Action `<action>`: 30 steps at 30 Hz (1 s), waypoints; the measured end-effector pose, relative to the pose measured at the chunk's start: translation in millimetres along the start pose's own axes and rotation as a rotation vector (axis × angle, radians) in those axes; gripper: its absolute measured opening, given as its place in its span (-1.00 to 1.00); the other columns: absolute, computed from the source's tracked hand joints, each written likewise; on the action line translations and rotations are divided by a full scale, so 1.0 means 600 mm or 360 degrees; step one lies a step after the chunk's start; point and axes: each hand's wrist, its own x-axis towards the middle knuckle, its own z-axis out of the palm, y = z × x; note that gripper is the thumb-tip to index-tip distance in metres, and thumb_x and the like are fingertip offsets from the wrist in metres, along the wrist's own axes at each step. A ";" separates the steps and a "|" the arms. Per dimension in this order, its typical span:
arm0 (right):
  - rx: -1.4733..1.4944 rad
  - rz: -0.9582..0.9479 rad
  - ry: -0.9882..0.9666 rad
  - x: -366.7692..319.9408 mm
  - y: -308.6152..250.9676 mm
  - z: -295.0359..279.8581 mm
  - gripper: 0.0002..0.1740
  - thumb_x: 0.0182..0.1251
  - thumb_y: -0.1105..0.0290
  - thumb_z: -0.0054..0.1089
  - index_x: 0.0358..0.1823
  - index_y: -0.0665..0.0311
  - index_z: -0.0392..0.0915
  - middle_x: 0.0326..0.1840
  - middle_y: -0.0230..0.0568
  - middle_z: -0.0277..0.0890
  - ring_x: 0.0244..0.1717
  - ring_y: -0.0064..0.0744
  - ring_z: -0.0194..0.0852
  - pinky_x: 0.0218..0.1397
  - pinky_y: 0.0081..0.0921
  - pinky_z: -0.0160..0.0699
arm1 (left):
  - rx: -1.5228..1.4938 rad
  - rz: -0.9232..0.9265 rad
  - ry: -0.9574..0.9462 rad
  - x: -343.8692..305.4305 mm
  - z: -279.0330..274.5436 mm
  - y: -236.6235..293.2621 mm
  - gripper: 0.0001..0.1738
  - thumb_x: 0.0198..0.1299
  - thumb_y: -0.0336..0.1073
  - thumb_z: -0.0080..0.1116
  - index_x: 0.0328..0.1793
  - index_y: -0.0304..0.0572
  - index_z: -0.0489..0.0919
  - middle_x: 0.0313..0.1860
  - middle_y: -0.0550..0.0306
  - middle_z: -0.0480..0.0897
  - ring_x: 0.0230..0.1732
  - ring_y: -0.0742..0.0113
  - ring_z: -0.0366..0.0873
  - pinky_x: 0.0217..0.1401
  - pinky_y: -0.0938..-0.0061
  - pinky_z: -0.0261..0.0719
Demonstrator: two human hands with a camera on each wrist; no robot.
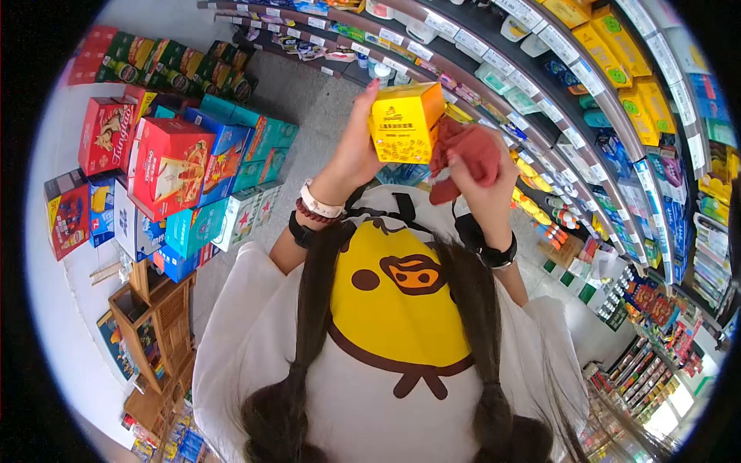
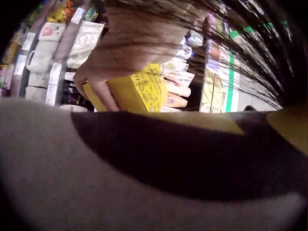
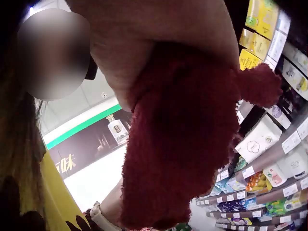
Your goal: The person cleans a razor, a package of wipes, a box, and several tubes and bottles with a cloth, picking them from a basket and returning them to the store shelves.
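I am receiving a bright head view; fisheye distortion is bending the shelves (image 1: 608, 104) and vignetting is blackening the corners. In the left wrist view, I am reading a shadowed shirt (image 2: 154, 163) and blurred hair (image 2: 240, 53). In the right, backlighting is darkening the red cloth (image 3: 178, 130) beside a glaring white area (image 3: 96, 177).

- "Tsingtao" runs across a red carton (image 1: 108, 135) at the left of the head view.
- "味" stands on a dark wall sign (image 3: 91, 144), after a partly cut-off character.
- Dark Chinese print, too small to read surely, marks the yellow box (image 1: 403, 127).
- Shelf price tags (image 1: 467, 40) carry figures too blurred to tell.
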 end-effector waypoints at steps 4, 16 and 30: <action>0.0467 0.0452 0.0188 -0.002 0.000 0.011 -0.72 0.17 0.48 0.29 -0.10 0.37 0.51 -0.14 -0.31 0.57 -0.13 -0.58 0.50 -0.04 -0.62 0.45 | 0.0022 0.0030 -0.0055 -0.006 -0.005 0.000 -0.06 0.27 0.45 -0.51 0.42 -0.21 0.24 0.30 0.01 0.44 0.28 0.17 0.42 0.30 0.27 0.36; 0.0746 0.0622 0.0120 -0.006 -0.001 0.020 -0.70 0.24 0.46 0.23 -0.01 0.38 0.50 -0.11 -0.30 0.59 -0.13 -0.60 0.52 -0.04 -0.62 0.47 | -0.0022 -0.0080 -0.0326 -0.001 -0.032 -0.030 -0.17 0.33 0.36 -0.45 0.43 -0.16 0.21 0.29 0.01 0.42 0.24 0.20 0.45 0.26 0.24 0.42; -0.0730 -0.0824 -0.0298 0.044 -0.048 0.009 -0.51 -0.29 0.45 0.44 -0.16 0.11 0.58 0.06 -0.37 0.54 -0.01 -0.16 0.41 0.09 -0.29 0.39 | -0.0332 -0.0062 -0.0414 0.020 -0.038 -0.049 -0.26 0.39 0.25 -0.42 0.40 -0.20 0.24 0.29 -0.03 0.43 0.26 0.15 0.43 0.33 0.21 0.39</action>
